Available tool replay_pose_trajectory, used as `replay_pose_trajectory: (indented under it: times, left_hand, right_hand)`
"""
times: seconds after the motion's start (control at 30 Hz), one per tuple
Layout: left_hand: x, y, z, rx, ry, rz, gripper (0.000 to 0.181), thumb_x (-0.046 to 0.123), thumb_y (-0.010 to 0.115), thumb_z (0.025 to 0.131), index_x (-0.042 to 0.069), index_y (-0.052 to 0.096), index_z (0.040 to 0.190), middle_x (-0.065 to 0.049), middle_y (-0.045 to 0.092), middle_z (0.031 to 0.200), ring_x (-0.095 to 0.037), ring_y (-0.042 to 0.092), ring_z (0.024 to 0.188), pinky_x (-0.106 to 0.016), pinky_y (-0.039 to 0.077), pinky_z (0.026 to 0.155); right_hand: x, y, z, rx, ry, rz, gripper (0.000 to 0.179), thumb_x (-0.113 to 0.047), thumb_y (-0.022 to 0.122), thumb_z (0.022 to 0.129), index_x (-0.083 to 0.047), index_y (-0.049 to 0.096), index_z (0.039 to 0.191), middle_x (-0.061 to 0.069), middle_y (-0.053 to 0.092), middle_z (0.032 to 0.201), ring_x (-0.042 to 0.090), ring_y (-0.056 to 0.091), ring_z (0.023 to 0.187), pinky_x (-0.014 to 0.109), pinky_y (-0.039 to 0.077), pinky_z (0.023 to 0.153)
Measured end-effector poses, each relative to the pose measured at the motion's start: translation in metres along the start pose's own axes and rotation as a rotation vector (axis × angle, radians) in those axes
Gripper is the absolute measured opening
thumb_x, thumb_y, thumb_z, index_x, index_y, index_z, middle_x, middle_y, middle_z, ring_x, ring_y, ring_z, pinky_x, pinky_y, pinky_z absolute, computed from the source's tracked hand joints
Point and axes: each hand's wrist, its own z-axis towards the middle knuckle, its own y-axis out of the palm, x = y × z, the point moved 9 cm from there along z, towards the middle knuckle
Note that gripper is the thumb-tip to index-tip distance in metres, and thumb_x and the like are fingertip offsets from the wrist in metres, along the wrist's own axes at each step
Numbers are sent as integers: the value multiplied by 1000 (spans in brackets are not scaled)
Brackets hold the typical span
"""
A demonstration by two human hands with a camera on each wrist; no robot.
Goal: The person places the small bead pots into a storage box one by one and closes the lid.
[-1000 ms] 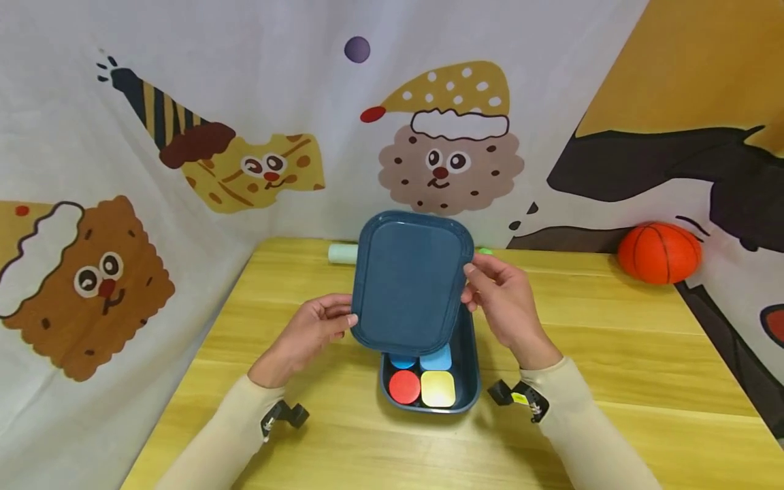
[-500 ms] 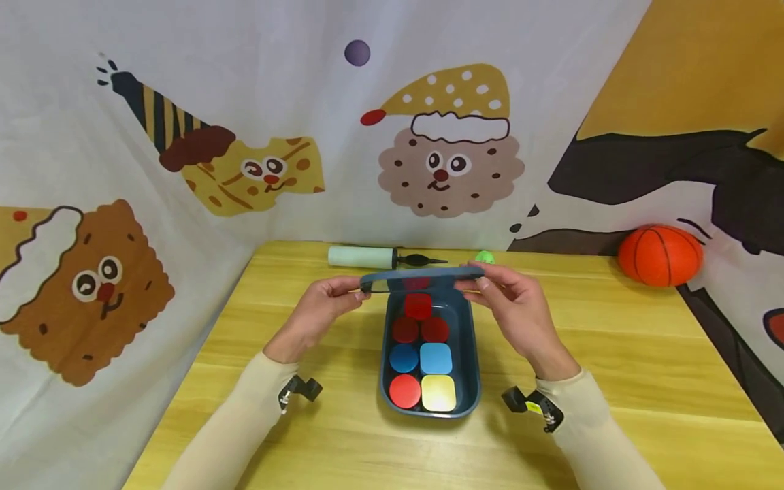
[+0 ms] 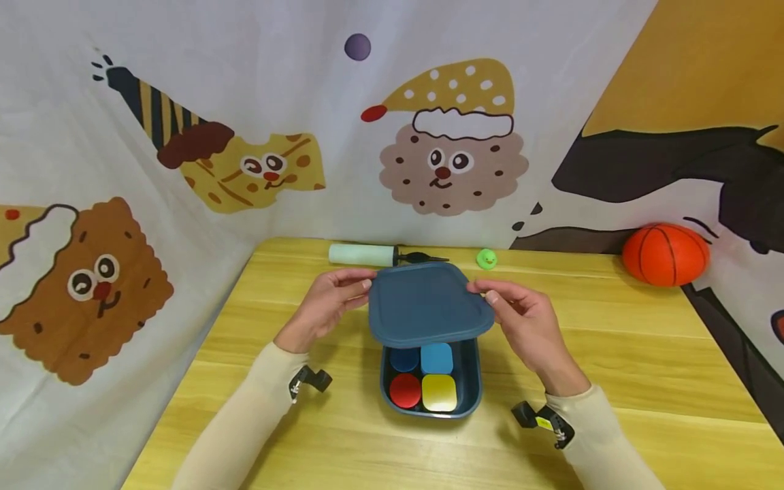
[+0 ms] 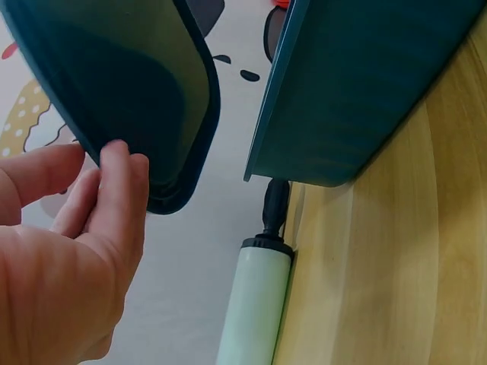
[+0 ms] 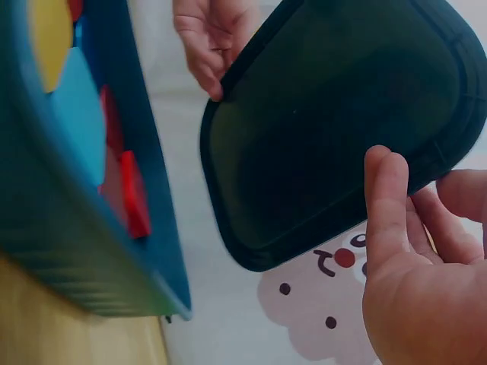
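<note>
Both hands hold a dark blue lid (image 3: 429,303) above a blue rectangular box (image 3: 470,381). The left hand (image 3: 327,303) pinches the lid's left edge between thumb and fingers, and the right hand (image 3: 529,323) pinches its right edge. In both wrist views the lid stands apart from the box rim. Inside the box's near half lie a red round block (image 3: 405,390), a yellow square block (image 3: 439,393), a light blue square block (image 3: 437,358) and a dark blue round block (image 3: 405,358). The lid hides the far half in the head view; red pieces (image 5: 135,194) show there in the right wrist view.
A pale green hand pump (image 3: 363,255) with a black nozzle lies at the table's back edge. Right of it sits a small green ball-like toy (image 3: 486,258). An orange basketball (image 3: 666,254) stands at the back right. A printed cloth (image 3: 343,184) hangs behind the wooden table (image 3: 588,320).
The lid was raised upright, then seen edge-on, and now lies tilted with its face up over the box's far half. Both hands moved slightly right with it; the green toy is uncovered.
</note>
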Motion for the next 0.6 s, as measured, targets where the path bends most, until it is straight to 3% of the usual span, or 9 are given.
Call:
replay_pose_trajectory:
  times: [0.13, 0.33, 0.43, 0.6]
  left_hand:
    - [-6, -1, 2, 13, -19, 31, 42, -5, 64, 102, -8, 59, 144, -4, 69, 127, -10, 74, 99, -26, 62, 87]
    - [-8, -3, 4, 37, -6, 37, 51, -5, 66, 100, -1, 55, 150, -15, 51, 156, -11, 74, 101, -27, 62, 88]
    - [-12, -3, 4, 43, -1, 33, 56, -7, 66, 99, -2, 51, 152, -19, 48, 158, -11, 74, 101, -27, 62, 88]
    - [-21, 3, 5, 30, -11, 78, 55, -6, 67, 98, -3, 53, 151, -22, 55, 151, -12, 73, 106, -27, 61, 91]
  right_hand:
    - [10, -4, -8, 9, 43, -101, 32, -10, 64, 106, 4, 68, 135, -6, 78, 124, 6, 71, 118, 20, 58, 95]
    - [21, -1, -16, -69, 31, -123, 44, -4, 65, 105, 3, 57, 147, 8, 62, 150, 9, 76, 109, 25, 61, 90]
    - [31, 0, -19, -98, 68, -151, 53, -4, 68, 103, 0, 51, 153, 13, 54, 157, 10, 77, 105, 23, 62, 86]
    - [50, 1, -26, -138, 164, -163, 64, -4, 70, 101, -2, 43, 159, 21, 45, 163, 12, 78, 99, 25, 63, 83]
